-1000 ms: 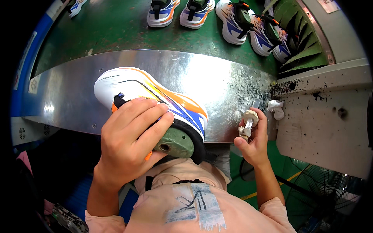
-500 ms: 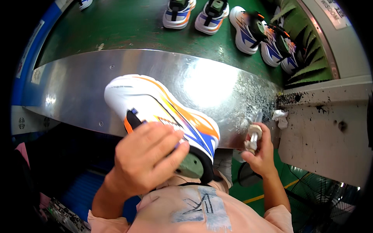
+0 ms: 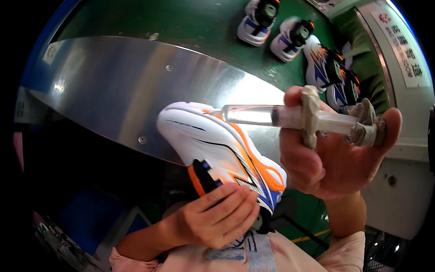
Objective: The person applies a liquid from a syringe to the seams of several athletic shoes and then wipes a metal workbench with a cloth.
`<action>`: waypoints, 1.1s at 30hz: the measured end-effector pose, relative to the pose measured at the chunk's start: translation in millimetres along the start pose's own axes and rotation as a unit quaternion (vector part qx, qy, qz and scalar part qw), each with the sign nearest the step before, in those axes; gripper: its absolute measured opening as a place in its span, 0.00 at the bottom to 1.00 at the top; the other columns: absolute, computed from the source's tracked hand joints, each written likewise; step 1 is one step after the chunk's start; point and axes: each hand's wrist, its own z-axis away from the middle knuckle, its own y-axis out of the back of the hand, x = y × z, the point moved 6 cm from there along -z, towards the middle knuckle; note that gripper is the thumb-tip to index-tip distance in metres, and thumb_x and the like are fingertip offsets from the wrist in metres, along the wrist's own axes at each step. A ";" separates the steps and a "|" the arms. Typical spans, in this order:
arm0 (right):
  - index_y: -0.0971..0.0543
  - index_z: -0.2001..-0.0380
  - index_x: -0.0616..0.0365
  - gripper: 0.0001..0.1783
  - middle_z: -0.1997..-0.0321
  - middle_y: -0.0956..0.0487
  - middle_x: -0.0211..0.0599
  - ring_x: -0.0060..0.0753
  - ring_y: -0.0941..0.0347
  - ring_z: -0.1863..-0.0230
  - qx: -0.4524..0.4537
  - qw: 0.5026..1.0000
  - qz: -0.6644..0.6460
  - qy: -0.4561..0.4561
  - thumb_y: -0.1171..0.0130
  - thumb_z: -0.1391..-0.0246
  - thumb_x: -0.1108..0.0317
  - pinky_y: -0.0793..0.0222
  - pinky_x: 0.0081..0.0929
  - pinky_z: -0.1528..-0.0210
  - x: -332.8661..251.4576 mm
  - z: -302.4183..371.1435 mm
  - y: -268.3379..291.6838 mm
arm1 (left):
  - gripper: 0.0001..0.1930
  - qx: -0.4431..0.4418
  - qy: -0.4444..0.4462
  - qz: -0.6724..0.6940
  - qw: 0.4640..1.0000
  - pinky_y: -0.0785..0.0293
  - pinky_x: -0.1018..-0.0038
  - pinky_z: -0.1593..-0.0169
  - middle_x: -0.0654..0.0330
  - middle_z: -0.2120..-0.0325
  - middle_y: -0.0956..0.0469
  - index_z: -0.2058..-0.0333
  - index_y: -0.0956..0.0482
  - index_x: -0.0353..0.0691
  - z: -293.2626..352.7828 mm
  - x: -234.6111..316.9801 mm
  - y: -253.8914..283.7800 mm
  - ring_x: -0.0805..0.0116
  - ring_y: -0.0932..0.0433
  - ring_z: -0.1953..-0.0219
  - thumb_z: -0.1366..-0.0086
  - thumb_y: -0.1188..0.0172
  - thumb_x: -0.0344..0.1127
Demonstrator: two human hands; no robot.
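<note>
A white sneaker (image 3: pixel 206 143) with orange, blue and black patterning lies tilted on its side, its toe toward the far left. My left hand (image 3: pixel 222 215) is closed round its collar and heel area; a green piece shows inside the opening. In my right hand (image 3: pixel 335 158) is a clear syringe (image 3: pixel 253 114), its flange and plunger end wrapped in greyish tape or putty. The thumb rests on the plunger end, with fingers around the flange. The syringe tip touches or nearly touches the seam between the sneaker's upper and its sole; I cannot tell which.
A shiny metal ledge (image 3: pixel 108 86) runs along the front of a green conveyor belt (image 3: pixel 195 27). Several similar sneakers (image 3: pixel 254 29) stand on the belt toward the far right, near green hanging strips (image 3: pixel 358 59). A pale machine housing with a sign (image 3: pixel 403 50) stands at right.
My right hand has risen from the ledge's right end, bringing the syringe over to the sneaker's sole edge. The sneaker appears further right and lower as the view shifts.
</note>
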 end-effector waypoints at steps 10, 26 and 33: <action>0.51 0.38 0.62 0.61 0.67 0.34 0.42 0.21 0.45 0.78 -0.013 0.995 -0.009 -0.095 0.55 0.58 0.20 0.43 0.15 0.79 26.2 -58.1 -5.3 | 0.09 0.037 -0.030 0.000 0.999 0.28 0.70 0.46 0.62 0.60 0.21 0.63 0.21 0.42 13.9 -3.8 -0.9 0.68 0.23 0.55 0.41 0.45 0.33; 0.51 0.42 0.68 0.62 0.72 0.34 0.40 0.19 0.47 0.79 0.037 0.959 0.212 -0.184 0.47 0.61 0.22 0.48 0.12 0.81 19.2 -63.0 -15.9 | 0.08 0.055 -0.025 0.014 0.998 0.28 0.70 0.47 0.61 0.61 0.21 0.65 0.20 0.41 18.0 -6.4 -3.3 0.67 0.22 0.56 0.42 0.44 0.33; 0.45 0.44 0.69 0.65 0.76 0.35 0.31 0.17 0.44 0.79 0.061 0.987 0.145 -0.014 0.50 0.67 0.17 0.49 0.14 0.79 22.8 -9.9 3.6 | 0.08 0.029 -0.011 0.018 0.999 0.27 0.70 0.48 0.62 0.61 0.20 0.64 0.20 0.44 12.6 -7.1 -0.5 0.68 0.22 0.55 0.43 0.44 0.31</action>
